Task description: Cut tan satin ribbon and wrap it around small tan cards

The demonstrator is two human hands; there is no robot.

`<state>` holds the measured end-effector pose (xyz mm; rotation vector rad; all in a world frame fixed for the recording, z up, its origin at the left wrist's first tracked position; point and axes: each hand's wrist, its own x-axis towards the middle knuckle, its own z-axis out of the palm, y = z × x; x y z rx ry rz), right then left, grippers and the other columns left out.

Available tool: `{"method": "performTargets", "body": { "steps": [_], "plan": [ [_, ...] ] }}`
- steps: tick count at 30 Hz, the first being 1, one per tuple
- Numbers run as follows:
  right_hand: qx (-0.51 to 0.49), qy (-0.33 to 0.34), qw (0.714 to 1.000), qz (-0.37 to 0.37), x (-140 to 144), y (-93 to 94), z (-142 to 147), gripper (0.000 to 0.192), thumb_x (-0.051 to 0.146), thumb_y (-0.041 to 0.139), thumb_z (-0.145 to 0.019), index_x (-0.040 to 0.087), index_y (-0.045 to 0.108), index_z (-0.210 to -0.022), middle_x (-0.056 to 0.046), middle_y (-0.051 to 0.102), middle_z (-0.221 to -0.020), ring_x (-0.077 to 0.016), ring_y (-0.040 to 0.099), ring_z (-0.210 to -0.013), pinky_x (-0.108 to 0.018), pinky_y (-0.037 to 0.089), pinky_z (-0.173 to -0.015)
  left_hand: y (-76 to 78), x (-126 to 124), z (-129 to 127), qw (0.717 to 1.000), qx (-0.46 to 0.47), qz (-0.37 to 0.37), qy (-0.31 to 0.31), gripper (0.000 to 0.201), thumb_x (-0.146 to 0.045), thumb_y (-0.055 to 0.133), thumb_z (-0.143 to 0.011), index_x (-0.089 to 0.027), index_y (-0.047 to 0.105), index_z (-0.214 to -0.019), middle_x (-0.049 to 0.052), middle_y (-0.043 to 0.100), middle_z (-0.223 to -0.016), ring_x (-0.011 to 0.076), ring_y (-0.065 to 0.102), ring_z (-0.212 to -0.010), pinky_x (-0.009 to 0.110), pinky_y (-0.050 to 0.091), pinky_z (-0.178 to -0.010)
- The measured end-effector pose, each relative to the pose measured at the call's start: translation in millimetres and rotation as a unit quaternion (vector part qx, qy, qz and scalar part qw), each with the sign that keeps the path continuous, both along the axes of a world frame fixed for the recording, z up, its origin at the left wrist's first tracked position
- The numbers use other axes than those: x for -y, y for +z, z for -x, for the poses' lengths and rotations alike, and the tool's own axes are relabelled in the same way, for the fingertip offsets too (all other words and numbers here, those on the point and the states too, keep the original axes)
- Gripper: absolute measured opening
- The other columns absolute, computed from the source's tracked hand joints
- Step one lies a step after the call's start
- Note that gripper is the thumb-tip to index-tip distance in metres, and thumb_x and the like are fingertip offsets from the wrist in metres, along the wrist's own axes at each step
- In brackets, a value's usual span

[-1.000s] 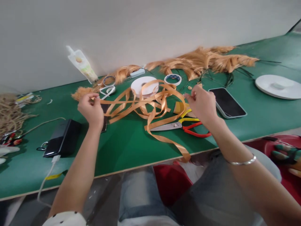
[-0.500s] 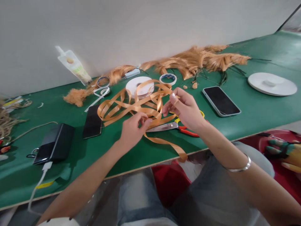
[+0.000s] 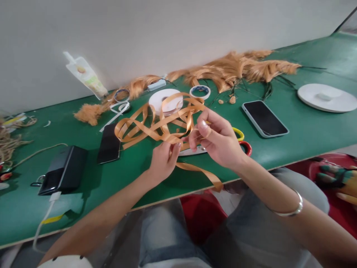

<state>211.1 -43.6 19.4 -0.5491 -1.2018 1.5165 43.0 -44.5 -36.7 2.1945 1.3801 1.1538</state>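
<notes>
My left hand [image 3: 165,160] is closed in a pinch at the near side of a loose heap of orange satin ribbon [image 3: 139,128]; what sits between its fingertips is too small to make out. My right hand [image 3: 220,139] is just right of it, thumb and fingers pinched around a thin orange strand. Beneath both hands lie scissors with one yellow and one red handle loop [image 3: 245,148], their blades partly hidden. A ribbon tail [image 3: 205,173] runs from below my left hand over the table's front edge. Behind the heap lies a white ribbon spool [image 3: 164,101].
Phones lie at left [image 3: 108,145] and right [image 3: 266,118]. A black power bank [image 3: 64,169] with a white cable is further left. Tape rolls, including a white-and-blue one [image 3: 200,91], orange fibre bundles [image 3: 223,72] and a white disc [image 3: 326,97] lie toward the back.
My hands have come closer together, the left moving slightly right and its fingers closing more tightly. My right hand has lowered a little and now covers more of the scissors.
</notes>
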Motion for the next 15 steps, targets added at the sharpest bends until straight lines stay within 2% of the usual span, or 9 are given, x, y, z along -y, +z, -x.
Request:
{"method": "performTargets", "body": {
  "steps": [3,6,7,9,10,12,14,15],
  "plan": [
    [-0.029,-0.024,0.999,0.020,-1,3.6,-2,0.030,0.038,0.066,-0.080,0.023,0.043,-0.068,0.009,0.044,-0.046,-0.0073,0.043,-0.040,-0.024,0.043,-0.048,1.0,0,1,1.000,0.020,0.000,-0.009,0.038,-0.034,0.039,-0.091,-0.021,0.040,-0.056,-0.002,0.042,-0.045,0.0113,0.044,-0.043,0.025,0.035,-0.047],
    [-0.034,-0.031,0.998,0.039,-5,5.5,-9,0.032,0.037,0.063,-0.080,0.023,0.039,-0.065,0.012,0.028,-0.041,-0.0046,0.021,-0.035,-0.020,0.026,-0.038,-0.6,-1,5,0.999,0.048,0.008,0.002,0.039,-0.031,0.041,-0.089,-0.020,0.039,-0.051,-0.001,0.043,-0.042,0.0109,0.045,-0.042,0.025,0.035,-0.045],
    [0.000,-0.028,0.999,0.033,-7,5.2,-11,0.032,0.036,0.062,-0.080,0.023,0.038,-0.064,0.012,0.025,-0.042,-0.0046,0.018,-0.036,-0.020,0.022,-0.038,-1.9,-2,7,0.998,0.063,0.012,0.009,0.039,-0.031,0.041,-0.088,-0.020,0.040,-0.051,-0.001,0.044,-0.043,0.0107,0.046,-0.042,0.024,0.035,-0.045],
    [0.150,-0.025,0.988,-0.012,-11,2.6,-14,0.032,0.033,0.065,-0.076,0.023,0.038,-0.063,0.011,0.025,-0.043,-0.0052,0.020,-0.038,-0.021,0.019,-0.040,-5.5,-4,11,0.994,0.100,0.025,0.029,0.035,-0.031,0.042,-0.087,-0.020,0.044,-0.054,-0.002,0.048,-0.045,0.0101,0.046,-0.043,0.023,0.036,-0.044],
    [0.255,-0.034,0.965,-0.046,-13,0.4,-16,0.032,0.030,0.068,-0.074,0.022,0.038,-0.063,0.010,0.028,-0.044,-0.0059,0.023,-0.040,-0.022,0.021,-0.043,-7.5,-5,14,0.991,0.120,0.030,0.043,0.033,-0.031,0.043,-0.087,-0.019,0.046,-0.056,-0.002,0.050,-0.046,0.0098,0.047,-0.043,0.023,0.036,-0.044],
    [0.459,-0.089,0.878,-0.104,-17,-5.4,-17,0.028,0.020,0.069,-0.070,0.022,0.041,-0.065,0.008,0.035,-0.047,-0.0080,0.031,-0.045,-0.024,0.024,-0.049,-11.3,-8,18,0.986,0.151,0.031,0.069,0.031,-0.031,0.044,-0.087,-0.019,0.047,-0.058,-0.002,0.051,-0.048,0.0094,0.047,-0.045,0.022,0.037,-0.045],
    [0.575,-0.177,0.790,-0.117,-21,-11.8,-18,0.023,0.017,0.066,-0.072,0.022,0.043,-0.069,0.006,0.038,-0.049,-0.0109,0.037,-0.049,-0.026,0.026,-0.054,-13.9,-10,21,0.982,0.169,0.029,0.077,0.032,-0.030,0.044,-0.087,-0.019,0.046,-0.057,-0.002,0.050,-0.047,0.0091,0.047,-0.045,0.022,0.037,-0.046],
    [0.592,-0.225,0.766,-0.110,-23,-14.7,-19,0.021,0.019,0.064,-0.074,0.022,0.044,-0.070,0.006,0.038,-0.050,-0.0123,0.040,-0.050,-0.027,0.027,-0.055,-14.5,-10,22,0.981,0.175,0.030,0.074,0.032,-0.029,0.044,-0.087,-0.019,0.045,-0.056,-0.003,0.050,-0.047,0.0090,0.046,-0.045,0.023,0.037,-0.046]
  ]
}}
